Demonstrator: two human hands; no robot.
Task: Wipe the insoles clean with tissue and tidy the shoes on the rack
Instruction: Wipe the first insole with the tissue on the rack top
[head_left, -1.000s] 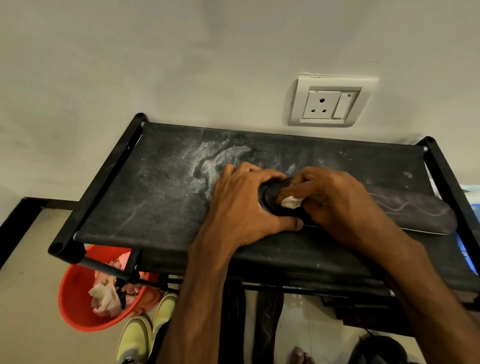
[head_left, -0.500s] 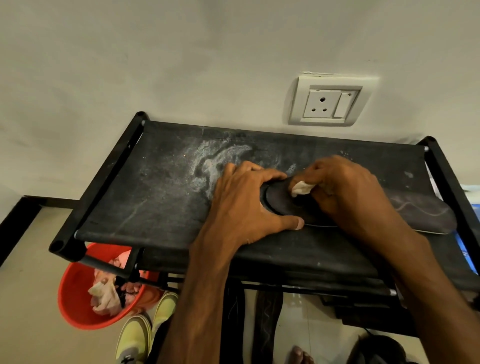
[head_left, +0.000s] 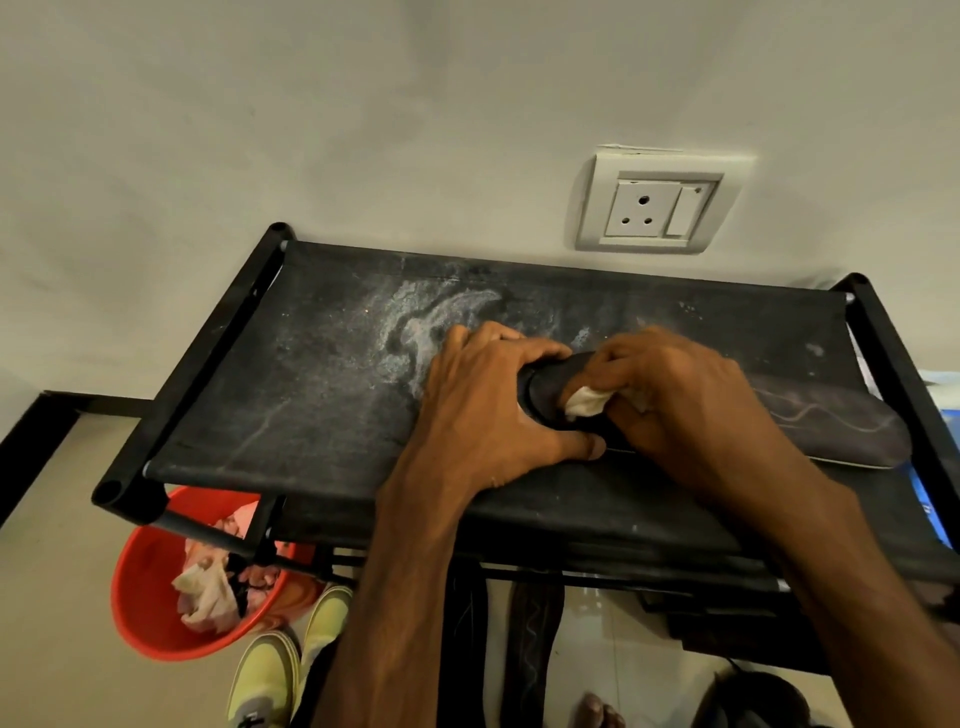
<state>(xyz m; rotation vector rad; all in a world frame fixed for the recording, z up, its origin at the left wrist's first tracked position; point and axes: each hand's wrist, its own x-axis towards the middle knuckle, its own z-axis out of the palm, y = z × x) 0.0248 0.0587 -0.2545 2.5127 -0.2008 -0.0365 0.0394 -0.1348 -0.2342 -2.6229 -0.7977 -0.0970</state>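
Note:
A dark insole (head_left: 831, 426) lies lengthwise on the dusty black fabric top of the shoe rack (head_left: 311, 395), its toe end pointing right. My left hand (head_left: 488, 410) clamps the heel end against the fabric, thumb at the front edge. My right hand (head_left: 670, 395) presses a crumpled white tissue (head_left: 584, 402) onto the heel area, right beside my left fingers. Most of the insole's middle is hidden under my right hand.
A red bucket (head_left: 150, 608) with used tissues stands on the floor under the rack's left corner. Yellow shoes (head_left: 291, 660) sit beside it. More dark insoles (head_left: 530, 654) hang or stand below the top shelf. A wall socket (head_left: 654, 208) is behind the rack.
My right hand rubbed the tissue away from the heel and back toward my left hand. My left hand stayed on the heel end. The insole has not shifted.

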